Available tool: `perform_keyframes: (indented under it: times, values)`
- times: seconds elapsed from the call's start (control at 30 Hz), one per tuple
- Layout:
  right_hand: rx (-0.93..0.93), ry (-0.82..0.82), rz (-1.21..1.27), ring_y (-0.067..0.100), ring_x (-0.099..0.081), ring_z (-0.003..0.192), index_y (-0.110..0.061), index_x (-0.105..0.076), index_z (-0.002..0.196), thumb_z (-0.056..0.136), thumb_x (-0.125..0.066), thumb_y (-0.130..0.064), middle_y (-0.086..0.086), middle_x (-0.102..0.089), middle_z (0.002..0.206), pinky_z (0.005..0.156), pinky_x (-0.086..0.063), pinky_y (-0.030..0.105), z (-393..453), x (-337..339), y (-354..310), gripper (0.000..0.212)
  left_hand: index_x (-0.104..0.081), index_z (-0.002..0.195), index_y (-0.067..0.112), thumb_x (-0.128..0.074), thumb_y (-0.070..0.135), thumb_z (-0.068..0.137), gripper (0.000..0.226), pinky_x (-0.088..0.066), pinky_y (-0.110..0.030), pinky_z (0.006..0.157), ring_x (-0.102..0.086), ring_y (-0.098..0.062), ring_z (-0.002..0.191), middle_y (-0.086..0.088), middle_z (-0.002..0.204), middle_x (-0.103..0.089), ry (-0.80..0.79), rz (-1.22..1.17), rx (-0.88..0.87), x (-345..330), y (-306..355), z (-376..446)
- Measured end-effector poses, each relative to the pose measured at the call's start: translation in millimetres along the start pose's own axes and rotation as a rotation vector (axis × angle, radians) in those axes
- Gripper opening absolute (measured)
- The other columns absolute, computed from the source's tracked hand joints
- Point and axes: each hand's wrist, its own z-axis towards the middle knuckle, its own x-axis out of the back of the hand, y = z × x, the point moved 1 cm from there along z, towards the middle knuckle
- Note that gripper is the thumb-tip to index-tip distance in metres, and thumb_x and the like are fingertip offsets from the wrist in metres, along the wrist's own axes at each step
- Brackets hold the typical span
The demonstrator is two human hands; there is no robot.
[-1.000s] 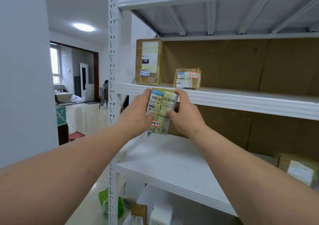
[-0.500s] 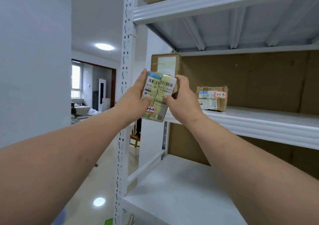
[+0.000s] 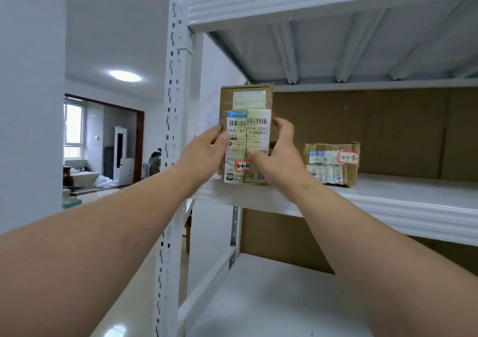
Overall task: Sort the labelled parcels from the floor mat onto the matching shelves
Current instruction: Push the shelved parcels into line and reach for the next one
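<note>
Overhead, white ceiling with one round lit lamp (image 3: 125, 75); left, a plain white wall (image 3: 31, 90) and a doorway (image 3: 103, 140) onto a bright room with a window. White metal shelving unit (image 3: 172, 155), perforated upright, brown cardboard backing. Middle shelf (image 3: 388, 199), white: tall brown box (image 3: 245, 97) standing at the left end; low taped box (image 3: 332, 164) with a red-edged handwritten tag, well to the right. Labelled parcel (image 3: 247, 146): upright, base on the shelf's front edge, directly before the tall box, barcode labels and handwritten tag facing out. Left hand (image 3: 200, 156): grip pinching the parcel's left edge. Right hand (image 3: 278, 153): grip curled round its right edge, thumb on the front.
</note>
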Motion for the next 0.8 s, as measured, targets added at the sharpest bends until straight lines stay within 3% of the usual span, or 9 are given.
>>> perform_keyframes:
  times: [0.07, 0.1, 0.17, 0.23, 0.33, 0.53, 0.8]
  values:
    - [-0.034, 0.039, -0.005, 0.014, -0.061, 0.107, -0.027, -0.014, 0.151, 0.092, -0.066, -0.024, -0.009, -0.063, 0.116, 0.096, -0.051, 0.04, 4, 0, 3, 0.079, -0.047, 0.142, 0.03, -0.033, 0.035, 0.108, 0.038, -0.041, -0.007, 0.081, -0.054, 0.007, 0.098, 0.027, 0.104, -0.056, 0.037, -0.026, 0.006, 2, -6, 14]
    - [-0.051, 0.057, -0.008, 0.013, -0.06, 0.11, -0.024, -0.016, 0.152, 0.092, -0.067, -0.025, -0.011, -0.061, 0.115, 0.097, -0.05, 0.039, 6, -1, 4, 0.079, -0.042, 0.146, 0.026, -0.034, 0.038, 0.107, 0.042, -0.041, -0.01, 0.091, -0.052, 0.004, 0.109, 0.021, 0.118, -0.056, 0.051, -0.043, 0.022, 2, -10, 22]
    - [-0.071, 0.087, -0.001, 0.011, -0.06, 0.112, -0.018, -0.028, 0.149, 0.091, -0.068, -0.027, -0.012, -0.061, 0.118, 0.098, -0.052, 0.04, 10, -2, 6, 0.071, -0.026, 0.155, 0.023, -0.035, 0.047, 0.105, 0.057, -0.032, -0.038, 0.115, -0.036, -0.019, 0.141, 0.003, 0.156, -0.034, 0.068, -0.049, 0.108, 3, -18, 36]
    - [-0.092, 0.113, -0.003, 0.009, -0.061, 0.11, -0.017, -0.041, 0.139, 0.091, -0.068, -0.028, -0.01, -0.063, 0.119, 0.095, -0.054, 0.037, 11, -3, 8, 0.056, -0.016, 0.158, 0.022, -0.033, 0.05, 0.104, 0.063, -0.022, -0.049, 0.117, -0.02, -0.027, 0.149, -0.001, 0.165, -0.015, 0.05, -0.059, 0.202, 1, -24, 48]
    - [-0.127, 0.119, 0.028, 0.008, -0.063, 0.106, -0.022, -0.044, 0.127, 0.092, -0.067, -0.025, -0.008, -0.064, 0.118, 0.09, -0.056, 0.033, 11, -4, 8, 0.042, -0.021, 0.157, 0.02, -0.027, 0.051, 0.105, 0.061, -0.025, -0.049, 0.117, -0.026, -0.03, 0.147, -0.004, 0.163, -0.022, -0.022, -0.109, 0.28, -6, -31, 58]
    - [-0.233, 0.112, 0.145, 0.016, -0.066, 0.106, -0.019, -0.038, 0.135, 0.093, -0.066, -0.015, -0.002, -0.066, 0.117, 0.09, -0.057, 0.043, 16, -6, 11, 0.051, -0.042, 0.144, 0.019, -0.023, 0.052, 0.105, 0.055, -0.037, -0.048, 0.112, -0.049, -0.026, 0.127, -0.007, 0.133, -0.055, -0.12, -0.214, 0.371, -18, -39, 68]
    - [-0.303, 0.106, 0.206, 0.016, -0.069, 0.1, -0.022, -0.029, 0.145, 0.095, -0.063, -0.013, -0.003, -0.066, 0.114, 0.088, -0.058, 0.047, 20, 4, 13, 0.061, -0.036, 0.149, 0.025, -0.022, 0.059, 0.101, 0.061, -0.034, -0.051, 0.113, -0.042, -0.026, 0.136, -0.003, 0.149, -0.046, -0.23, -0.189, 0.315, -29, -40, 75]
